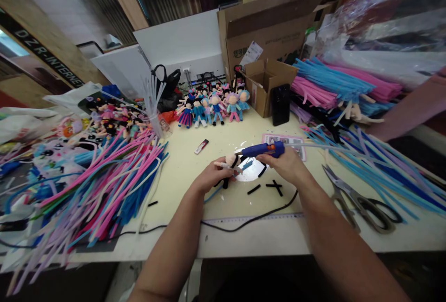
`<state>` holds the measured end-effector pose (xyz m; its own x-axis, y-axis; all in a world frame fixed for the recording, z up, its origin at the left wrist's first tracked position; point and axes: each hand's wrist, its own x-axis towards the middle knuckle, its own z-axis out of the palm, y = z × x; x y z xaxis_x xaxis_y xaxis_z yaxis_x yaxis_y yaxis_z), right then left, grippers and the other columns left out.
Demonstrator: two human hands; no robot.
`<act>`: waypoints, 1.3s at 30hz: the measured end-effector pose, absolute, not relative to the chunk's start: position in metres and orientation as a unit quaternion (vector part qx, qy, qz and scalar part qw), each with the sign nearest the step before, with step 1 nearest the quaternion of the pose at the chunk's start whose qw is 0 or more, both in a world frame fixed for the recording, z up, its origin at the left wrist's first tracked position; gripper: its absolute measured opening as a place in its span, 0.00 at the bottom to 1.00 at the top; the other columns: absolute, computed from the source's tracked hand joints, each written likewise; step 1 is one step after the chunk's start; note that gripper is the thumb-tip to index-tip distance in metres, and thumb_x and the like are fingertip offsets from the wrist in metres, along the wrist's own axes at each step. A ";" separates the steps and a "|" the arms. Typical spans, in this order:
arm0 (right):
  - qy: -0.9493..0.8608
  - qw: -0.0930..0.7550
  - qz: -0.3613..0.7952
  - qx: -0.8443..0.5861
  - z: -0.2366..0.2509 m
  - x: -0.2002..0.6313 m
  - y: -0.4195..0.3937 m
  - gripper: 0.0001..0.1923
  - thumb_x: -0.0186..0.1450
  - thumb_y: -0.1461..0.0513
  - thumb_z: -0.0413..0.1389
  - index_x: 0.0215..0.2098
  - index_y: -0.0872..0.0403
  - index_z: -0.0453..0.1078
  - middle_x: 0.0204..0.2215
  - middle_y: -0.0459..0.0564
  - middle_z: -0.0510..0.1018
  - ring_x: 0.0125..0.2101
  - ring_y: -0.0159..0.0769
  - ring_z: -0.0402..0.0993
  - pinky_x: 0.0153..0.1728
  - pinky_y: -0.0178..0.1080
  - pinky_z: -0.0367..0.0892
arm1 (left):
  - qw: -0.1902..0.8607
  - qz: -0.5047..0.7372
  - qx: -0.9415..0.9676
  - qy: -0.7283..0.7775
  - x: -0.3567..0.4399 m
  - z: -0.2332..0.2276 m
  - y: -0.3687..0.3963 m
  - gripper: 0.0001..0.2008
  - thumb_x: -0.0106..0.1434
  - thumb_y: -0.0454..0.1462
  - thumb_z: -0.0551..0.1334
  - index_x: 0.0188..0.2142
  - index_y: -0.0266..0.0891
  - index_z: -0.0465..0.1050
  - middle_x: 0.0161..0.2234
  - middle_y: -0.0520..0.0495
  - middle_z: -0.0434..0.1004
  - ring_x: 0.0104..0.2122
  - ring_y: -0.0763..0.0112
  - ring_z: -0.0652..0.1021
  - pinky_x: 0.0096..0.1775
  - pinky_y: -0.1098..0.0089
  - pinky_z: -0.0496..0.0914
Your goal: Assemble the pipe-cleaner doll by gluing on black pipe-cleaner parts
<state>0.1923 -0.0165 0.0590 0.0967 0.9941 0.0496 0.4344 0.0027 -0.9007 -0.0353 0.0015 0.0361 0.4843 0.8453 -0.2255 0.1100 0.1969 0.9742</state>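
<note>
The left hand is closed around a small doll head, peach-coloured with black trim, holding it just above the pale tabletop near its middle. The right hand is clamped on the grip of a blue glue gun, which lies level and points left, so that its tip sits right at the doll head; whether the tip touches it cannot be told. The two hands are close together but apart, with the doll head between them. Below them lie short black pipe-cleaner pieces and a black cord that runs across the front of the tabletop. Scissors lie well to the right of the right hand, beside a spread of blue pipe cleaners. A large heap of pink and blue pipe cleaners fills the left side. Finished dolls stand in a row at the back, near a small cardboard box.
</note>
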 end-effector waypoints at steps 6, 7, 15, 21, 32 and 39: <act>-0.571 0.396 0.355 -0.625 0.060 0.193 -0.017 0.12 0.51 0.53 0.60 0.22 0.54 0.76 0.16 0.45 0.74 0.22 0.36 0.71 0.24 0.35 0.62 | 0.646 0.282 0.571 0.421 -0.037 0.034 0.002 0.19 0.50 0.37 0.65 0.42 0.34 0.69 0.32 0.45 0.78 0.29 0.69 0.76 0.34 0.69 0.69; -0.568 0.394 0.358 -0.627 0.061 0.193 -0.017 0.12 0.51 0.53 0.60 0.21 0.54 0.75 0.16 0.46 0.74 0.22 0.36 0.71 0.24 0.35 0.62 | 0.646 0.280 0.572 0.421 -0.037 0.034 0.002 0.19 0.50 0.37 0.65 0.42 0.34 0.69 0.32 0.45 0.78 0.29 0.70 0.76 0.34 0.69 0.69; -0.579 0.376 0.372 -0.621 0.062 0.199 -0.015 0.16 0.53 0.52 0.57 0.16 0.54 0.72 0.14 0.47 0.72 0.21 0.36 0.70 0.23 0.37 0.61 | 0.655 0.276 0.569 0.414 -0.038 0.033 0.002 0.18 0.50 0.37 0.66 0.41 0.34 0.70 0.35 0.43 0.79 0.29 0.70 0.76 0.35 0.69 0.70; -0.591 0.373 0.367 -0.613 0.061 0.201 -0.014 0.16 0.54 0.52 0.57 0.15 0.54 0.71 0.12 0.46 0.71 0.19 0.34 0.69 0.22 0.36 0.60 | 0.657 0.277 0.573 0.404 -0.039 0.032 0.002 0.17 0.51 0.36 0.65 0.40 0.34 0.70 0.35 0.43 0.79 0.28 0.71 0.76 0.34 0.69 0.70; -0.583 0.351 0.369 -0.633 0.059 0.200 -0.013 0.16 0.53 0.51 0.57 0.16 0.54 0.72 0.13 0.46 0.72 0.20 0.34 0.68 0.23 0.36 0.60 | 0.663 0.279 0.568 0.400 -0.039 0.033 0.002 0.17 0.50 0.35 0.65 0.41 0.33 0.71 0.35 0.41 0.79 0.28 0.71 0.76 0.34 0.69 0.70; -0.579 0.356 0.377 -0.630 0.059 0.199 -0.013 0.17 0.53 0.51 0.58 0.16 0.54 0.71 0.13 0.46 0.71 0.20 0.34 0.68 0.24 0.37 0.60 | 0.669 0.285 0.560 0.397 -0.040 0.029 0.002 0.17 0.50 0.35 0.65 0.40 0.32 0.70 0.36 0.40 0.79 0.28 0.69 0.76 0.34 0.68 0.70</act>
<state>0.1991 -0.0132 0.0588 0.0456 0.9970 -0.0622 0.4614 -0.0762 -0.8839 -0.0400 0.0022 0.0289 0.5220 0.8260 -0.2125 0.0631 0.2111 0.9754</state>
